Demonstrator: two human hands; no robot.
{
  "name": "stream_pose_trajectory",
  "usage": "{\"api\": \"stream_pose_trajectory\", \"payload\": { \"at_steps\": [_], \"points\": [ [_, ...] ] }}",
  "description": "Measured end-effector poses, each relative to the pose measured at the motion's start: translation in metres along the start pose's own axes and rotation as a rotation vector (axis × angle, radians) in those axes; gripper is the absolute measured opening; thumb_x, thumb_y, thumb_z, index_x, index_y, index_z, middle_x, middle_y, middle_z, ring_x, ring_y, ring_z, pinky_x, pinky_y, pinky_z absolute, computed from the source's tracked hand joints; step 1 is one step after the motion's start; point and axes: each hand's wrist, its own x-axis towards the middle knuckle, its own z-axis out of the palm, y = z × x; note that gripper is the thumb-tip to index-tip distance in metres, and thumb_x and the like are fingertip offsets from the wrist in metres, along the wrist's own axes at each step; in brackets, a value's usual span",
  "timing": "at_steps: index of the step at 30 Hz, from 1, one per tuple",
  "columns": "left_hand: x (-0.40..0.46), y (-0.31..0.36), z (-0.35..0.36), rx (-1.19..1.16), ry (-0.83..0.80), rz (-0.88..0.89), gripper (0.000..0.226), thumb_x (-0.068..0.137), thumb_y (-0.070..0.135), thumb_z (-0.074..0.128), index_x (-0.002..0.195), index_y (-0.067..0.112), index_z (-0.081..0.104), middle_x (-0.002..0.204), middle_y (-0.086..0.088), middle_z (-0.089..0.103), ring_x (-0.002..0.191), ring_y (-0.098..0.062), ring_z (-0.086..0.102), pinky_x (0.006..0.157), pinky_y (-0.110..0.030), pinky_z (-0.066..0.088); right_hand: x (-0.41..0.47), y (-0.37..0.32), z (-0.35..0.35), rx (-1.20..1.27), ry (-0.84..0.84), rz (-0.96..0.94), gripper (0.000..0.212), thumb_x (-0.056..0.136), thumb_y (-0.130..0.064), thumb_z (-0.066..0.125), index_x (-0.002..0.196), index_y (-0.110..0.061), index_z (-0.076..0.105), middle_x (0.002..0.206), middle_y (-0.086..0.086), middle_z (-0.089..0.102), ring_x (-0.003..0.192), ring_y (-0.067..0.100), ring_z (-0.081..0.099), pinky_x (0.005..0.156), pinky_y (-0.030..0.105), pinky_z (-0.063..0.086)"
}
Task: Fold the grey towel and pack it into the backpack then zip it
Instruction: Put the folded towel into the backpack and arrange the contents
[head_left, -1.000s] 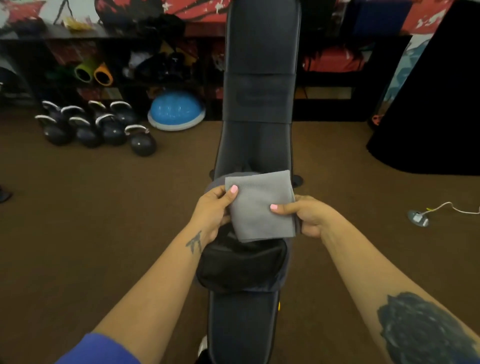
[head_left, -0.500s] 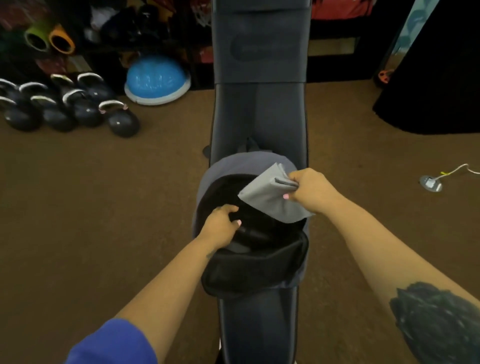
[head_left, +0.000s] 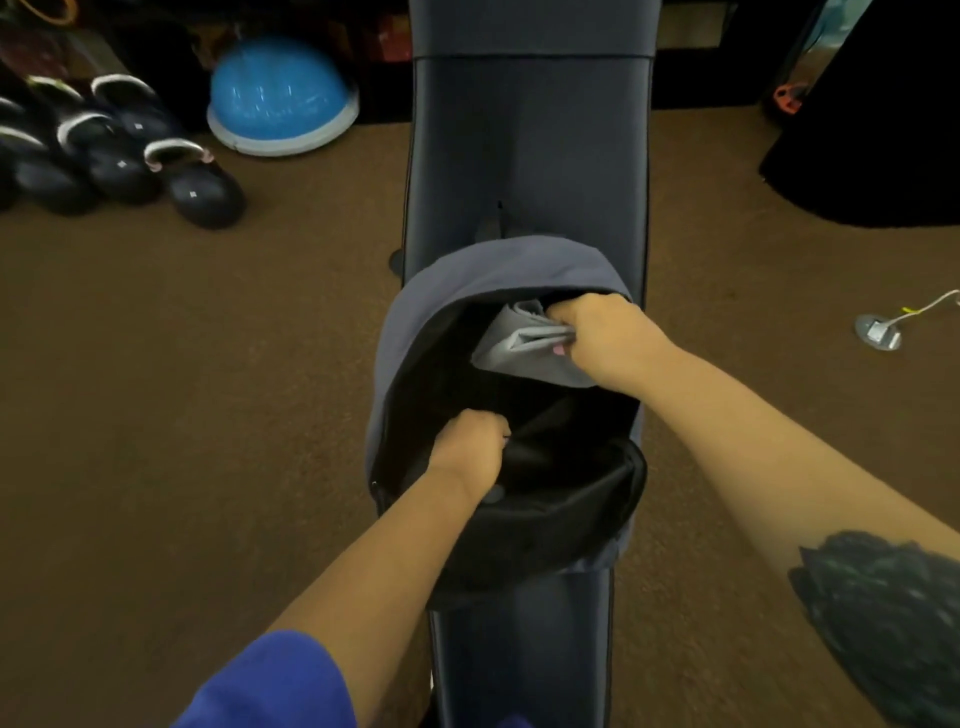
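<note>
Head view: backpack (head_left: 498, 270) lies open on the bench (head_left: 524, 145). Left hand (head_left: 470, 447) clenches its near black flap, likely to hold the mouth wide, while right hand (head_left: 597, 332) grasps the folded towel (head_left: 524, 353) just inside its far rim.

Towel (head_left: 524, 348) light grey, plain. Backpack (head_left: 498, 275) slate grey-blue shell, black lining. Bench (head_left: 530, 156) dark navy. Carpet (head_left: 208, 389) brown. Balance dome (head_left: 278, 93) at 11 o'clock bright blue, pale rim. Kettlebells (head_left: 119, 166) at 10 o'clock black, silver handles. Sleeve (head_left: 270, 680) royal blue.
</note>
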Motion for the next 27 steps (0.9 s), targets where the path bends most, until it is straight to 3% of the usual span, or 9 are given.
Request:
{"api": "stream_pose_trajectory", "payload": {
  "at_steps": [3,6,9,17,21,27],
  "points": [
    [-0.014,0.002,-0.001,-0.010,0.059,0.048,0.026,0.092,0.014,0.050,0.113,0.014,0.064,0.109,-0.010,0.064,0.097,-0.026,0.062,0.081,-0.031,0.049,0.009,0.001,0.002,-0.018,-0.021,-0.016,0.003,0.090,-0.013,0.058,0.093,-0.012,0.059,0.095,0.014,0.063,0.096,0.035,0.058,0.075,0.035,0.042],
    [-0.027,0.000,0.001,-0.048,0.073,0.063,0.025,0.091,0.013,0.051,0.112,0.016,0.064,0.110,-0.008,0.062,0.096,-0.025,0.062,0.082,-0.031,0.049,0.021,-0.002,0.007,-0.104,-0.106,0.007,0.033,0.093,-0.018,0.055,0.125,-0.008,0.054,0.128,0.018,0.056,0.118,0.037,0.050,0.095,0.039,0.039],
    [-0.036,0.001,0.004,-0.072,0.053,0.056,0.023,0.093,0.013,0.048,0.110,0.013,0.064,0.109,-0.008,0.061,0.095,-0.024,0.061,0.081,-0.029,0.048,0.035,-0.004,0.022,-0.147,-0.181,0.025,0.047,0.094,-0.021,0.054,0.139,-0.012,0.042,0.147,0.015,0.039,0.132,0.036,0.037,0.108,0.042,0.029],
    [-0.054,0.001,0.015,-0.135,0.177,0.039,0.027,0.094,0.011,0.043,0.109,0.017,0.065,0.108,-0.005,0.067,0.102,-0.024,0.062,0.084,-0.030,0.047,0.059,0.005,0.076,-0.079,-0.310,0.036,0.046,0.097,-0.020,0.045,0.142,-0.013,0.038,0.148,0.016,0.037,0.133,0.033,0.037,0.110,0.037,0.027],
    [-0.057,0.002,0.013,-0.164,0.200,0.043,0.026,0.094,0.010,0.045,0.108,0.016,0.066,0.108,-0.005,0.068,0.101,-0.023,0.062,0.084,-0.031,0.047,0.059,0.003,0.094,-0.043,-0.368,0.059,0.037,0.094,-0.013,0.053,0.131,-0.008,0.051,0.138,0.017,0.048,0.126,0.032,0.047,0.100,0.031,0.036],
    [-0.059,0.005,0.014,-0.149,0.213,0.043,0.027,0.093,0.008,0.046,0.109,0.016,0.066,0.109,-0.006,0.067,0.102,-0.024,0.061,0.085,-0.032,0.047,0.051,0.004,0.124,-0.042,-0.374,0.066,0.034,0.098,-0.011,0.037,0.125,-0.017,0.057,0.136,0.011,0.053,0.123,0.029,0.051,0.099,0.030,0.039]
  ]
}}
